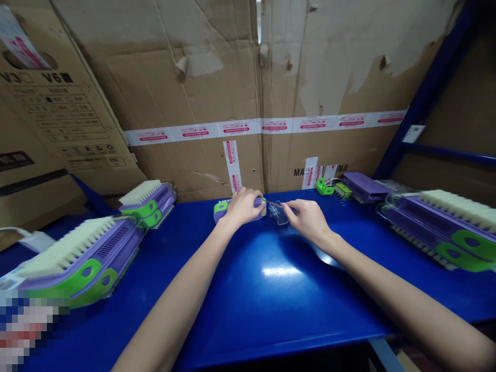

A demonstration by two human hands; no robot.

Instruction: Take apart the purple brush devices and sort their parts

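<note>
Near the back of the blue table, my left hand (245, 205) is closed over a small purple and green brush (220, 211), holding it down from above. White bristles show at its far side, while my fingers hide most of its body. My right hand (308, 219) pinches a thin brownish rod-like tool (275, 204); its far tip reaches the right end of the brush. Whether the tip touches the brush is too small to tell. Just below the tool lies a clear plastic piece (280, 216), beside my right fingertips.
Stacked purple and green brushes with white bristles stand at the left (81, 253) and right (437, 227). Loose green parts (324, 187) and a purple housing (364, 186) lie at the back right. Cardboard (194, 93) walls the rear; a blue post (422, 93) rises at the right.
</note>
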